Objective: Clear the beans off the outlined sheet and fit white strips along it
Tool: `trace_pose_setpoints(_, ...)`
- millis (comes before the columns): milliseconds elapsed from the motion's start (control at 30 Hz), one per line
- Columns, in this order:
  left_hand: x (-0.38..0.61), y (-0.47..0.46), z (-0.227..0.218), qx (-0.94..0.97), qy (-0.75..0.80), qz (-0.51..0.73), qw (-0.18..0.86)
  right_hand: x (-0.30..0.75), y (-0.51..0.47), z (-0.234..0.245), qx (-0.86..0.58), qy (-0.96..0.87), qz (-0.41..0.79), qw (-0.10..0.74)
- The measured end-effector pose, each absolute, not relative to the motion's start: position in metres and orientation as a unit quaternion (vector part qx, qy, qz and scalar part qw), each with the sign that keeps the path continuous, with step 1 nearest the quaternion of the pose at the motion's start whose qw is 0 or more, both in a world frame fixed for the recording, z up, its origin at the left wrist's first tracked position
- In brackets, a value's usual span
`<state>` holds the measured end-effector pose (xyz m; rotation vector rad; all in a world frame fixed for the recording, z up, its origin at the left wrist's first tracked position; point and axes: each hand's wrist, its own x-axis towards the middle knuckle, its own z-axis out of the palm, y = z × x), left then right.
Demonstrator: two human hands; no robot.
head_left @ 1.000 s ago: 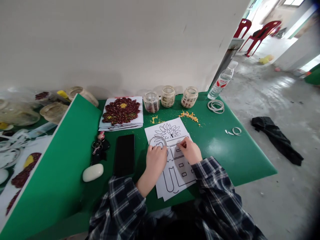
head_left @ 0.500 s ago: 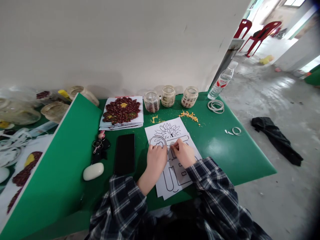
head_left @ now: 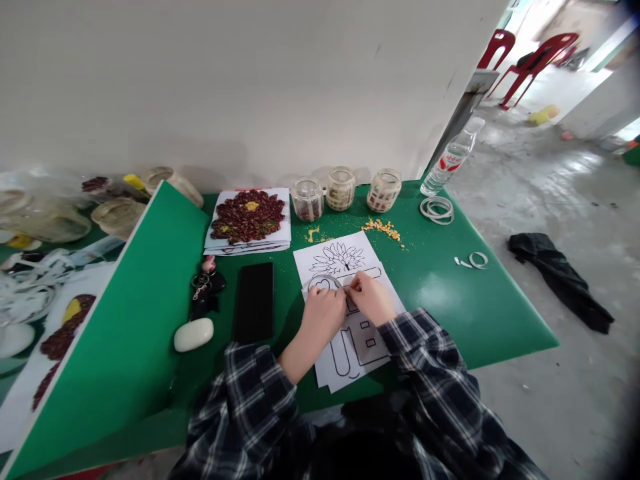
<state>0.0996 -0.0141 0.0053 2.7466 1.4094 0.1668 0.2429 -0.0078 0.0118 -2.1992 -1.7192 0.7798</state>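
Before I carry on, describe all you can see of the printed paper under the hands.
The paper is white, at least two overlapping sheets with offset edges, lying flat and slightly turned on the green table. Black outlines show a many-petalled flower at the far end, then long rounded bars and small boxes nearer. The left hand, holding a pale ring, and the right hand cover its middle; whether they press on it is unclear.

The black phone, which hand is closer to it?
The left hand. It is over the papers, just to the right of the black phone. The right hand is farther off, beyond the left one.
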Motion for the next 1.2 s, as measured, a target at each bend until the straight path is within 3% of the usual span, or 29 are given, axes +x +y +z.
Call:
trace_pose_setpoints(367,0.096,-0.018,0.015,0.904,0.411,0.117,0.031,0.243,0.0,0.015,-0.754,-0.579,0.294,0.102)
trace_pose_setpoints(667,0.065,0.0,0.029,0.851,0.495,0.161,0.064,0.264,-0.002,0.003,-0.617,-0.499,0.519,0.319)
trace_pose_setpoints(833,0.071,-0.004,0.026,0.848,0.49,0.173,0.105,0.254,-0.007,0.018,-0.556,-0.531,0.506,0.39)
trace_pose_setpoints(1200,0.076,-0.005,0.025,0.878,0.449,0.139,0.089,0.248,-0.009,0.017,-0.577,-0.498,0.481,0.433)
